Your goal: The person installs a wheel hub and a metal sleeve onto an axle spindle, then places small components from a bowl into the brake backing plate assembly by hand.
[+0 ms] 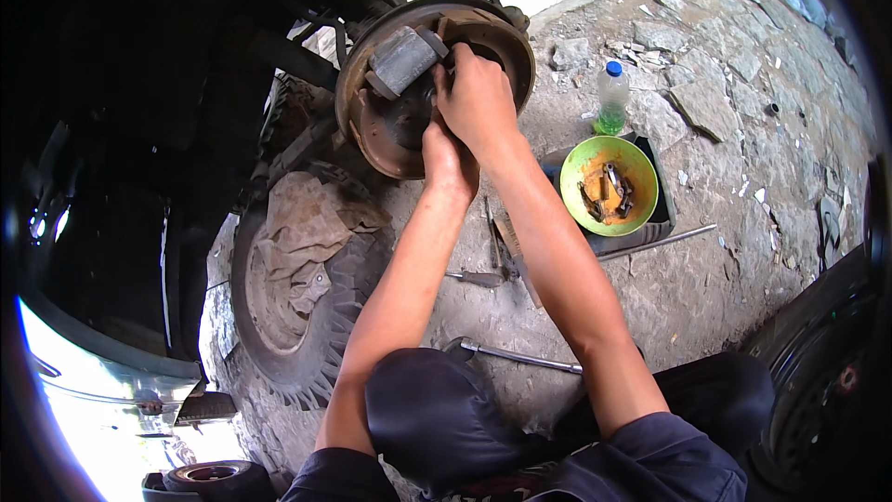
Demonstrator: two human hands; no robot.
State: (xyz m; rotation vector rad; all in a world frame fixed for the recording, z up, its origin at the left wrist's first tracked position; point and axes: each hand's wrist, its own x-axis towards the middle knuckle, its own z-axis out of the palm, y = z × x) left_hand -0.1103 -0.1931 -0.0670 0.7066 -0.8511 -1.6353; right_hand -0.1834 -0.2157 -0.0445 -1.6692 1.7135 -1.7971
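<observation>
A rusty round brake backing plate (383, 151) hangs at the top middle. On its upper left side sits a grey, broad-faced block (404, 61) that looks like a brake shoe. My right hand (479, 100) reaches inside the plate, right of the block, with its fingers curled together near the block's right end. What they grip, if anything, is hidden. Just below and partly behind it is my left hand (448, 160), raised toward the plate's centre. Its fingers are mostly covered by the right hand, so their hold does not show.
A green bowl (576, 160) with metal parts stands on a dark tray (665, 193), near a bottle of green liquid (611, 100). A cloth (307, 223) drapes over a wheel (255, 316) at left. A screwdriver (478, 278) and a metal bar (520, 355) lie before me.
</observation>
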